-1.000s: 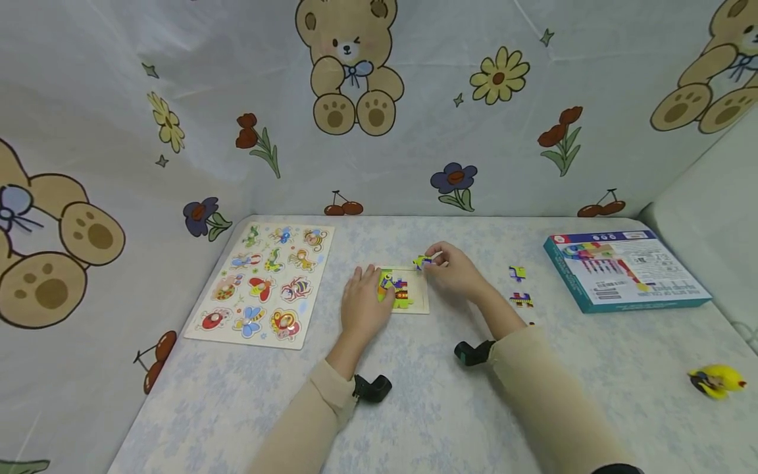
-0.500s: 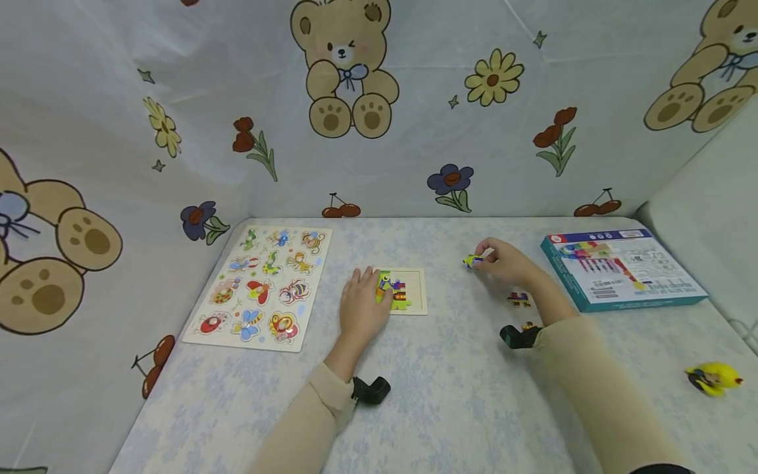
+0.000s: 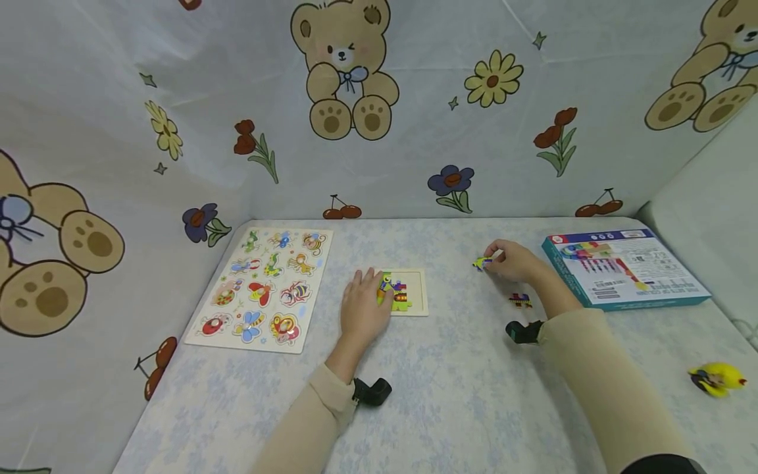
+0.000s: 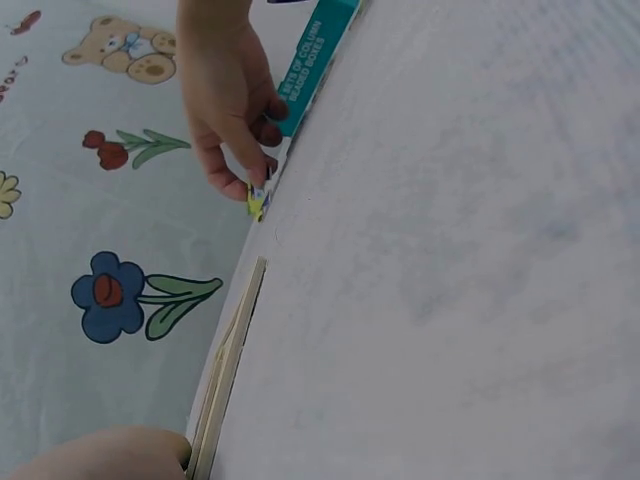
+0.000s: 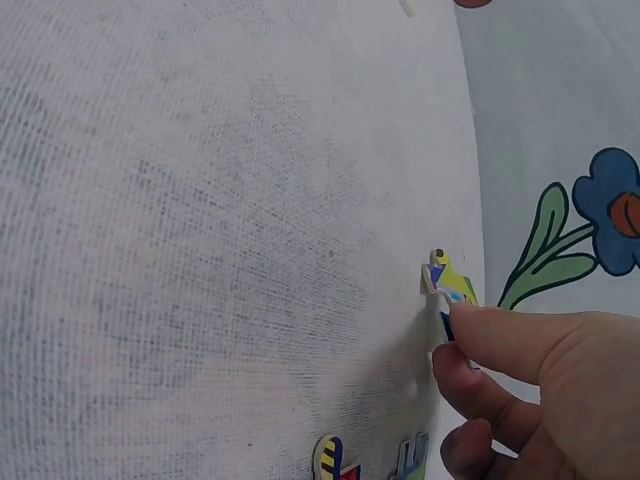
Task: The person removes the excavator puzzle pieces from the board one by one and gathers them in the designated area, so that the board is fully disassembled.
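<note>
My left hand [image 3: 364,306] lies over the left side of a small wooden puzzle board [image 3: 418,293], fingers extended, thumb on the joined colourful pieces [image 3: 401,296]. The board's right part shows bare wood. To the right of the board, my right hand [image 3: 514,262] pinches a yellow and blue jigsaw piece [image 3: 481,263] between thumb and fingers. Seen from the right wrist, that jigsaw piece [image 5: 455,283] is close to the tabletop; whether it touches I cannot tell. Another jigsaw piece [image 3: 520,300] lies below the right hand.
At the left lies a large puzzle board [image 3: 260,289] with insect pictures. A teal-edged box [image 3: 628,270] stands right of my right hand, and a yellow toy [image 3: 716,379] sits at the far right. The patterned cloth wall [image 3: 391,178] rises behind the table.
My right hand has carried the jigsaw piece from the small board's top right corner off to the right. The left hand has stayed on the board.
</note>
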### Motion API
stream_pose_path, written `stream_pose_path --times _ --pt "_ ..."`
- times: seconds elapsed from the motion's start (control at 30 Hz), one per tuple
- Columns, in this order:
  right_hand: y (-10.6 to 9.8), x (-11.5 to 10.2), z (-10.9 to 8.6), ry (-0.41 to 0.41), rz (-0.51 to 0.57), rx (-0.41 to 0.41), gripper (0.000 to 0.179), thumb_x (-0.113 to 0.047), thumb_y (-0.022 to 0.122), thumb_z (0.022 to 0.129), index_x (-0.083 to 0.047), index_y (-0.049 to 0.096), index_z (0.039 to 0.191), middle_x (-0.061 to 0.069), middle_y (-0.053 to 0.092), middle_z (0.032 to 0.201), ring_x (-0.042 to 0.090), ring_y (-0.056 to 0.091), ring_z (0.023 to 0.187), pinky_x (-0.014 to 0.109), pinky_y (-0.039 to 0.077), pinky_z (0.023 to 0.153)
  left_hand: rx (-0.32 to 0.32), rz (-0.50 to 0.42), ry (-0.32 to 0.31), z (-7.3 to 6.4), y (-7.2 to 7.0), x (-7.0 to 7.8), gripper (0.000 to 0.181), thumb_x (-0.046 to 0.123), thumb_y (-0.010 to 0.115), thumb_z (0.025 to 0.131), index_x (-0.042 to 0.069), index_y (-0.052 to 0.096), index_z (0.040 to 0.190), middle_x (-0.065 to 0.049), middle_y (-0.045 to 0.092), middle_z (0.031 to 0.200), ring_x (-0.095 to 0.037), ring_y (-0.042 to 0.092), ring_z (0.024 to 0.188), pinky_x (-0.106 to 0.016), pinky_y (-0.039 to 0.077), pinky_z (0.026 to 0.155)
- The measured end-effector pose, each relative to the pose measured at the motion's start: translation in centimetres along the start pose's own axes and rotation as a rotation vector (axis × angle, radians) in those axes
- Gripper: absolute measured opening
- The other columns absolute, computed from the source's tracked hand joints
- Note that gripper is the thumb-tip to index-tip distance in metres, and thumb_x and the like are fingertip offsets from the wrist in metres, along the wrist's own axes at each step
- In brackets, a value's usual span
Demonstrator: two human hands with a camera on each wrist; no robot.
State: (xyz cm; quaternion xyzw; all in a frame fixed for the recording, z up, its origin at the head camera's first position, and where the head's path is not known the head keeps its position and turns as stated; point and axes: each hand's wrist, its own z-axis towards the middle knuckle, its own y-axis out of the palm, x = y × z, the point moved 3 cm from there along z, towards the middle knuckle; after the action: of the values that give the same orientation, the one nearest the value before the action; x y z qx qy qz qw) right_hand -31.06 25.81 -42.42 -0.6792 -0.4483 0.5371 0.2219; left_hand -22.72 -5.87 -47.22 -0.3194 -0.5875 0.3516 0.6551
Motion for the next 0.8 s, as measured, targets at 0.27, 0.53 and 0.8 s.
stream_pose_path --times 0.27,0.53,0.8 --pt "-0.2 -0.1 -0.2 -0.018 -0.094 0.028 0.026 -0.018 0.06 0.097 -0.005 0.055 0.118 0.024 0.059 0.114 0.035 0.055 0.098 0.045 0.049 0.082 -0.057 0.014 0.021 -0.2 -0.1 0.2 0.076 0.056 0.058 0.089 0.016 0.042 0.152 -0.006 0.032 0.163 -0.03 0.016 0.155 -0.05 0.013 0.126" --pt "0.1 0.0 -0.1 -0.008 -0.131 0.019 0.025 -0.019 0.062 0.097 -0.005 0.058 0.118 0.02 0.059 0.111 0.032 0.053 0.096 0.043 0.049 0.082 -0.084 0.013 0.023 -0.4 0.0 -0.1 0.076 0.051 0.055 0.089 0.018 0.037 0.155 -0.004 0.027 0.165 -0.028 0.011 0.156 -0.049 0.01 0.126" --pt "0.5 -1.7 -0.3 -0.006 -0.139 0.052 0.031 -0.021 0.059 0.098 -0.005 0.059 0.125 0.021 0.058 0.114 0.033 0.054 0.097 0.045 0.052 0.083 -0.096 -0.001 0.027 -0.4 -0.1 -0.1 0.074 0.045 0.056 0.09 0.018 0.035 0.156 -0.004 0.025 0.165 -0.027 0.008 0.156 -0.048 0.009 0.126"
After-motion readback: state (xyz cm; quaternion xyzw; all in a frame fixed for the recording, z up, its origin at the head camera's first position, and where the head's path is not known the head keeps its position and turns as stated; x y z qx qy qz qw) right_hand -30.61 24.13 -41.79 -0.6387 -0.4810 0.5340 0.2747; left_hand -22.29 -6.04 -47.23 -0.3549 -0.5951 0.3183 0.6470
